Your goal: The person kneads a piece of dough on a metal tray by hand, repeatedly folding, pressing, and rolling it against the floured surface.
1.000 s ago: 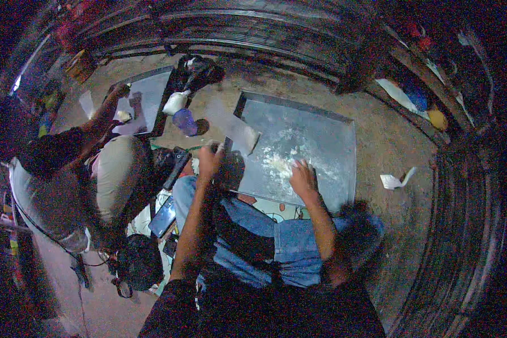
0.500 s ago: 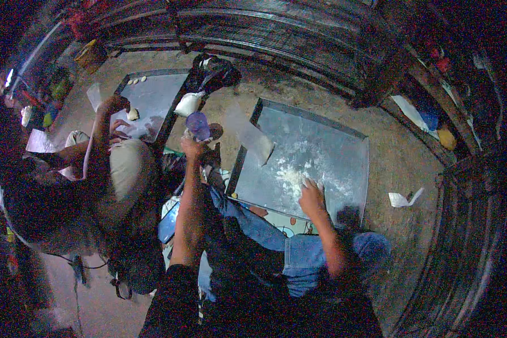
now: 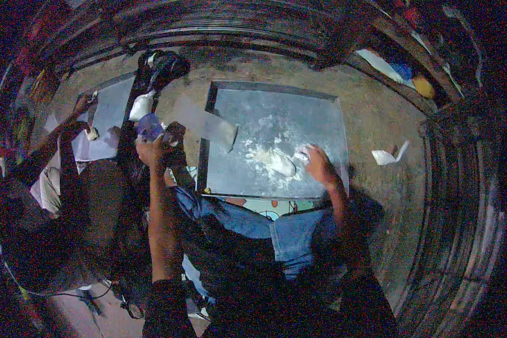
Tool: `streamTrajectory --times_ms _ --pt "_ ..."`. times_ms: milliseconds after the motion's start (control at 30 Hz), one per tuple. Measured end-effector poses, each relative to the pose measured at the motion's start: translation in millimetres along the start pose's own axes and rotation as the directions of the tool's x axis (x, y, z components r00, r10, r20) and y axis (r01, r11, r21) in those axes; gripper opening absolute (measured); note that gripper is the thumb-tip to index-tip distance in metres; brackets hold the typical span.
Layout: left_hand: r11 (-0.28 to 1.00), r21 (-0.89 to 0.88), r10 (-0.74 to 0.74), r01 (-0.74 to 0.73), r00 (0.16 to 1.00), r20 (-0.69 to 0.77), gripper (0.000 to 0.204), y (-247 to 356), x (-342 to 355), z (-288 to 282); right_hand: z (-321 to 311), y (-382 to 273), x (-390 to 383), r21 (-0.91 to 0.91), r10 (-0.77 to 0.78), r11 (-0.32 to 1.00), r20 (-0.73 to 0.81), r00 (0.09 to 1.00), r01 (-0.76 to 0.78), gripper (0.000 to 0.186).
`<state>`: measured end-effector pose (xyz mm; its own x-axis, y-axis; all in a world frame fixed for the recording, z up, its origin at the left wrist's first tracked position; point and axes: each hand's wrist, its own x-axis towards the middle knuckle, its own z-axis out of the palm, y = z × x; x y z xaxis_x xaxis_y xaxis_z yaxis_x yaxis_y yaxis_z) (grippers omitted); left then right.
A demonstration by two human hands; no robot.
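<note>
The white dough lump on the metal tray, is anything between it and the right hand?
Nothing visible is. The white dough lump lies on the floured metal tray, and the right hand rests on the tray just beside it, with only bare floured metal between them. Whether they touch is unclear.

1. The left hand [image 3: 152,151] covers most of a bluish object [image 3: 150,125]; its kind is unreadable.
2. Beside the metal tray [image 3: 276,107], a co-worker's body fades into darkness.
3. Right of the tray, shelf items [image 3: 422,85] are too blurred to identify.
</note>
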<state>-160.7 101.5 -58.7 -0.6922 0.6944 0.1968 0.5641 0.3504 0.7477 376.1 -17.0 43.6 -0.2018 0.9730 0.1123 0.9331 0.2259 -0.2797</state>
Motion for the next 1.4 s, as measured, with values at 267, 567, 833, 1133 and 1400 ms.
streamTrajectory --times_ms 267,567,833,1133,1400 --pt "0.874 -0.32 0.343 -0.365 0.931 -0.125 0.061 41 -20 -130 2 -15 18 0.035 0.274 0.954 0.29 0.917 -0.297 0.033" --pt "0.728 -0.54 0.55 -0.421 0.83 0.094 0.061 121 -110 -146 1 -75 14 -0.01 0.028 1.0 0.316 0.949 -0.026 0.048" --pt "0.702 -0.33 0.697 -0.631 0.703 0.139 0.078 144 -167 -91 -9 -93 15 0.009 0.128 0.99 0.314 0.941 -0.138 0.041" --pt "0.688 -0.246 0.721 -0.682 0.604 0.34 0.078 142 -188 -71 13 -84 16 -0.012 0.039 0.999 0.123 0.992 -0.038 0.036" --pt "0.62 -0.123 0.757 -0.775 0.549 0.354 0.083 147 -184 -61 44 -76 19 -0.174 -0.144 0.977 -0.118 0.983 0.122 0.025"
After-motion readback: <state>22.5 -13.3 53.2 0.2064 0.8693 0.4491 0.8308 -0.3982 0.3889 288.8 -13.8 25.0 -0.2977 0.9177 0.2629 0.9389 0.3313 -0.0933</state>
